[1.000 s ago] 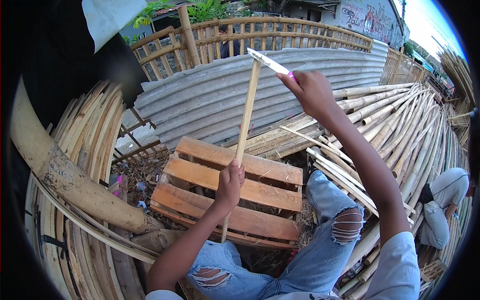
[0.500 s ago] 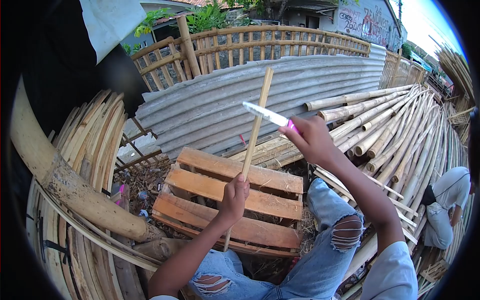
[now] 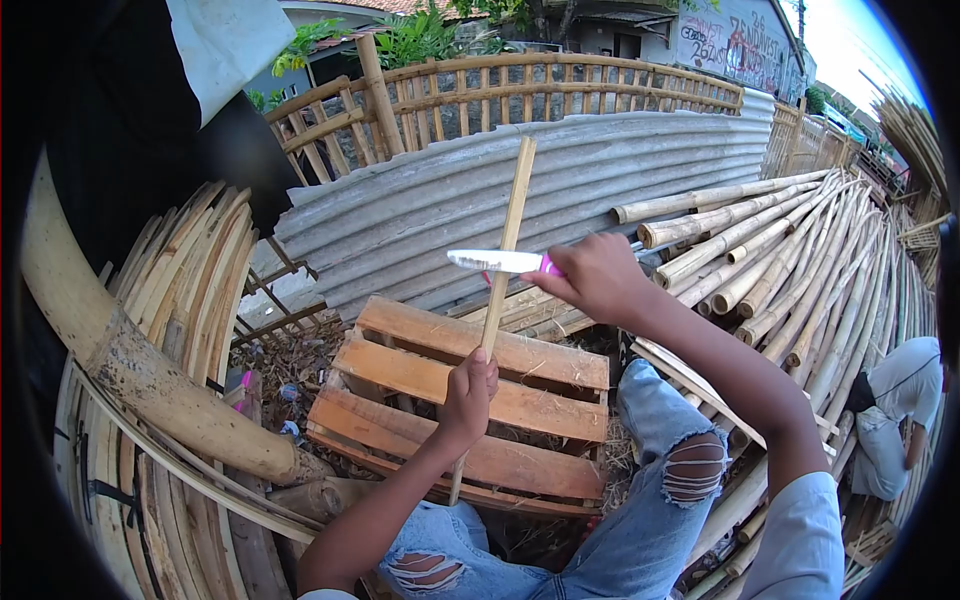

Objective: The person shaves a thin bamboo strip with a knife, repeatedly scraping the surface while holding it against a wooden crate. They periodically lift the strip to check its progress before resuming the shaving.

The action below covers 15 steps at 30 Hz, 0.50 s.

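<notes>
Closed round the lower part of a thin bamboo strip (image 3: 515, 205) is my left hand (image 3: 469, 397); the strip stands nearly upright, its bottom end by my thigh. My right hand (image 3: 598, 278) grips the pink handle of a knife (image 3: 497, 261). The pale, stained blade lies across the strip above my left hand, pointing left. Below the strip sits a slatted wooden crate (image 3: 520, 405), in front of my legs in torn jeans.
Bamboo poles (image 3: 740, 290) are piled at the right, where another person (image 3: 885, 430) sits. Split strips (image 3: 185, 270) and a thick bamboo pole (image 3: 180, 400) stand at the left. Corrugated sheeting (image 3: 420, 210) and a bamboo fence (image 3: 560, 90) run behind the crate.
My right hand has moved down and slightly left with the knife. The blade has come lower along the strip and is nearly level now. The strip's top has shifted slightly left.
</notes>
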Available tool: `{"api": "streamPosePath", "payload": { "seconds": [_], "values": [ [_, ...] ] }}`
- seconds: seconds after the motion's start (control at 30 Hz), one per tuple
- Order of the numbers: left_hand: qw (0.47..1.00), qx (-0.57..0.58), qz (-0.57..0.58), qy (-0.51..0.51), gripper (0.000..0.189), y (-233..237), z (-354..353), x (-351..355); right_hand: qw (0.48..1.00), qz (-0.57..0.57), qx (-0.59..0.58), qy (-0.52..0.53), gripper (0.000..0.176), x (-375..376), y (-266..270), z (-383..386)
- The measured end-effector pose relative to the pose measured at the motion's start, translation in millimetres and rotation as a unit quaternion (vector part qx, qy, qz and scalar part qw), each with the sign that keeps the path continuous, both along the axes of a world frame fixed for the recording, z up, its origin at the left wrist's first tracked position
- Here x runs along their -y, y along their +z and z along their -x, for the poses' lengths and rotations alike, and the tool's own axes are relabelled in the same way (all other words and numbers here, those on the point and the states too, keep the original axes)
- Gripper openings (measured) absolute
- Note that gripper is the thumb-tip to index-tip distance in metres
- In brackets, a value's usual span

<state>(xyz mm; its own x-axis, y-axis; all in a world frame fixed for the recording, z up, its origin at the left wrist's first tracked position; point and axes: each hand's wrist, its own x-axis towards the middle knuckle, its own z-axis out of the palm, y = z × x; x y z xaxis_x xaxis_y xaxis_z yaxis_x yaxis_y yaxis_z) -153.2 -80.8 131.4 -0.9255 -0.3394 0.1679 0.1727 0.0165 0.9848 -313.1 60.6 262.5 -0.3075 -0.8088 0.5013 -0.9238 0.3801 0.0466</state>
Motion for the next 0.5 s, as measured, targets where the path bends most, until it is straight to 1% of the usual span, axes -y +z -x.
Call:
{"api": "streamPosePath", "payload": {
  "seconds": [0.03, 0.07, 0.1, 0.17, 0.2, 0.23, 0.3, 0.37, 0.43, 0.47, 0.5],
  "values": [
    [1.0, 0.006, -0.021, -0.001, 0.045, 2.9, -0.8, 1.7, 0.998, 0.027, 0.043, -0.046, 0.059, 0.3, 19.3, 11.4],
    [0.999, 0.009, -0.042, -0.003, 0.044, 4.9, -1.3, 2.4, 0.992, 0.081, 0.069, -0.062, 0.059, 0.4, 29.8, 17.6],
    [0.999, 0.005, -0.042, -0.002, 0.044, 4.5, -1.1, 2.9, 0.993, 0.081, 0.065, -0.061, 0.059, 1.0, 29.3, 15.6],
    [0.998, 0.028, -0.052, -0.016, 0.044, 1.7, -2.6, 6.2, 0.997, 0.049, 0.058, -0.009, 0.059, 4.1, 16.3, 3.9],
    [0.999, 0.021, -0.039, -0.014, 0.044, 1.7, -2.4, 3.9, 0.999, -0.029, -0.015, 0.022, 0.058, 2.9, 5.1, -6.1],
    [0.999, 0.017, -0.038, -0.012, 0.044, 1.9, -1.1, 0.3, 0.993, -0.091, -0.054, 0.05, 0.058, 0.5, -0.3, -15.7],
    [1.0, -0.003, -0.02, -0.002, 0.045, 2.0, 0.7, -4.1, 0.997, -0.051, -0.05, 0.043, 0.057, 0.7, 3.6, -6.7],
    [1.0, 0.02, 0.0, 0.007, 0.046, -5.2, -1.2, 3.2, 0.996, 0.065, 0.043, -0.049, 0.059, 2.7, 35.2, 27.1],
    [0.999, 0.01, -0.037, -0.017, 0.046, -0.5, -1.8, 4.0, 0.981, 0.142, 0.089, -0.099, 0.062, 1.4, 55.5, 54.5],
    [1.0, 0.007, -0.008, -0.01, 0.046, 3.7, -4.3, -2.3, 0.982, 0.174, 0.061, -0.046, 0.064, 0.9, 50.4, 60.9],
    [0.999, -0.003, -0.024, -0.027, 0.046, 2.4, -3.6, -4.7, 0.981, 0.181, 0.059, -0.045, 0.064, -1.4, 48.7, 57.3]
  ]
}}
